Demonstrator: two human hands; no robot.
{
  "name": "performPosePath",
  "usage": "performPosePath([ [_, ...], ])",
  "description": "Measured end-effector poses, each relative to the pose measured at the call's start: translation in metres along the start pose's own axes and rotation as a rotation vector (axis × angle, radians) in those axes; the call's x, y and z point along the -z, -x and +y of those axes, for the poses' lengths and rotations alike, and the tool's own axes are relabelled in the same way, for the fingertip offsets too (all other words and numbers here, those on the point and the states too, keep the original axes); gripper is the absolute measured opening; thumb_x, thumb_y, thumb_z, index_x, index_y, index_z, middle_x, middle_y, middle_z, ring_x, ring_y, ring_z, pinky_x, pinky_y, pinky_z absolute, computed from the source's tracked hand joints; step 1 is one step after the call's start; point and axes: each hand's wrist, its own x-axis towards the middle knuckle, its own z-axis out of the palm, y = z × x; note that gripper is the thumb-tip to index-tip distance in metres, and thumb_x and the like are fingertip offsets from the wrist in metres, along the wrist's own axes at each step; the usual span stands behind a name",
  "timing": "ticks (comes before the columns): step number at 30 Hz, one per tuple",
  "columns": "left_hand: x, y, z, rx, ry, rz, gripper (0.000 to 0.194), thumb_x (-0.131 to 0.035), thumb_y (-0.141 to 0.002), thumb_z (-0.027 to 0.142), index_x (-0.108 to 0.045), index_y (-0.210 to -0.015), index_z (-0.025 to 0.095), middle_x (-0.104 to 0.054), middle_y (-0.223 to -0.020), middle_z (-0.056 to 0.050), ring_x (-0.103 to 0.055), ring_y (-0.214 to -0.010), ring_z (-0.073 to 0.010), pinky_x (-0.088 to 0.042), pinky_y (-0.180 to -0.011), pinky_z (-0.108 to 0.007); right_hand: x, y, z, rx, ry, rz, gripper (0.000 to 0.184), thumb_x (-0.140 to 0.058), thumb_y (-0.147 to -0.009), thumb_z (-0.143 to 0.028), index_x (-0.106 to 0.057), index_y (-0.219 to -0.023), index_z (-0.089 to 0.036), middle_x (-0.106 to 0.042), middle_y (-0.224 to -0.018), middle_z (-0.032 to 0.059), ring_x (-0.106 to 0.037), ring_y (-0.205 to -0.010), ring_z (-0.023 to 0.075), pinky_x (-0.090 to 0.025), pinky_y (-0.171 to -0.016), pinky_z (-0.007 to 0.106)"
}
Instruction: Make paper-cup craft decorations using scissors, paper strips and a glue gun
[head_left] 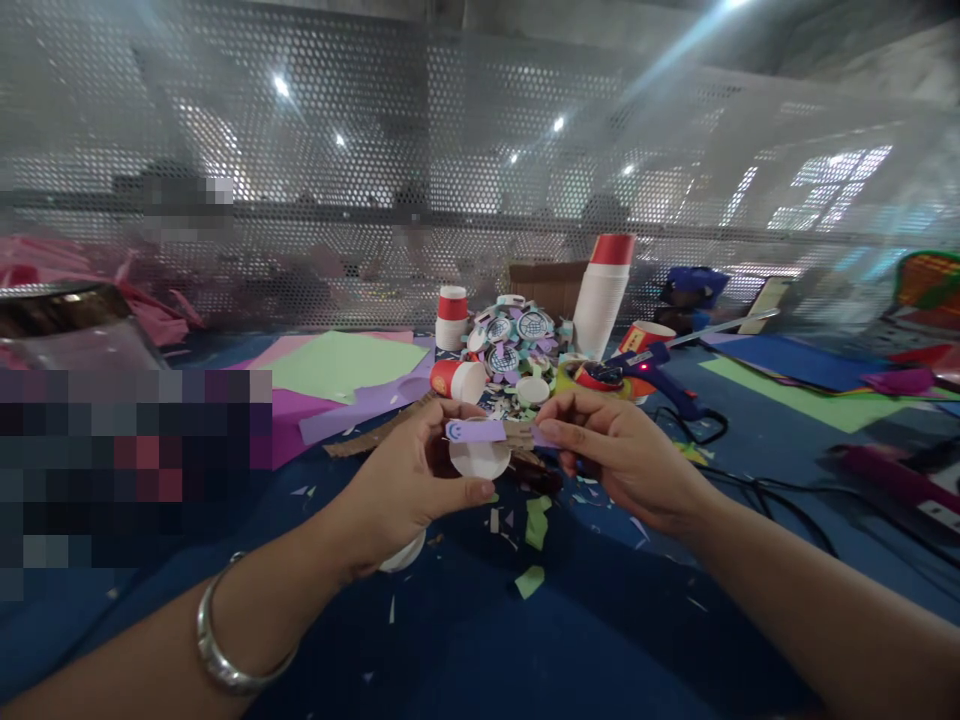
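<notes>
In the middle of the head view my left hand (397, 475) is closed around the edge of a white round paper piece (480, 460), thumb below and fingers above. Across its upper part lies a purple paper strip (484, 431) with a blue smiley drawn at its left end. Thumb and fingertips of my right hand (626, 455) pinch a small purple paper piece (544, 435) at the right. Between the two purple parts shows a bit of brown cardboard (517, 433); whether it is joined to them I cannot tell. Another white disc (405, 552) lies partly hidden under my left wrist.
Behind my hands are a heap of decorated paper discs (517, 335), a tipped red-and-white cup (459, 380) and a tall cup stack (604, 295). A blue glue gun (660, 375) with a lit red light stands right, its cable (780, 490) trailing. Coloured sheets (345, 365) lie left.
</notes>
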Motion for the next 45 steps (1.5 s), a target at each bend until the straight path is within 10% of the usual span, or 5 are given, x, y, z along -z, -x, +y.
performPosePath([
  [21,0.007,0.000,0.003,0.077,-0.137,-0.188,0.052,-0.072,-0.076,0.017,-0.051,-0.123,0.022,-0.061,-0.100,-0.001,-0.053,-0.083,-0.0137,-0.047,-0.070,-0.026,0.000,0.001,0.001,-0.014,0.059,-0.091,0.014,-0.073,-0.082,-0.030,-0.065,-0.083,-0.018,-0.056,-0.073,-0.0023,-0.048,-0.058,0.0074,-0.041,-0.053,0.022],
  [38,0.008,0.002,0.000,-0.028,-0.453,-0.134,0.062,-0.078,-0.074,0.035,-0.054,-0.130,0.027,-0.066,-0.119,-0.002,-0.060,-0.109,-0.0258,-0.044,-0.095,-0.040,-0.009,0.005,0.004,-0.030,0.025,-0.019,0.016,-0.073,-0.080,-0.030,-0.064,-0.084,-0.018,-0.057,-0.071,-0.0036,-0.049,-0.055,0.0062,-0.042,-0.052,0.022],
  [45,-0.001,0.006,0.001,0.023,-0.240,-0.157,0.058,-0.079,-0.073,0.029,-0.056,-0.126,0.026,-0.068,-0.117,-0.003,-0.062,-0.108,-0.0238,-0.047,-0.095,-0.039,-0.013,0.006,0.005,-0.021,0.076,0.002,0.018,-0.072,-0.081,-0.034,-0.063,-0.083,-0.019,-0.057,-0.070,-0.0039,-0.050,-0.054,0.0070,-0.043,-0.053,0.024],
])
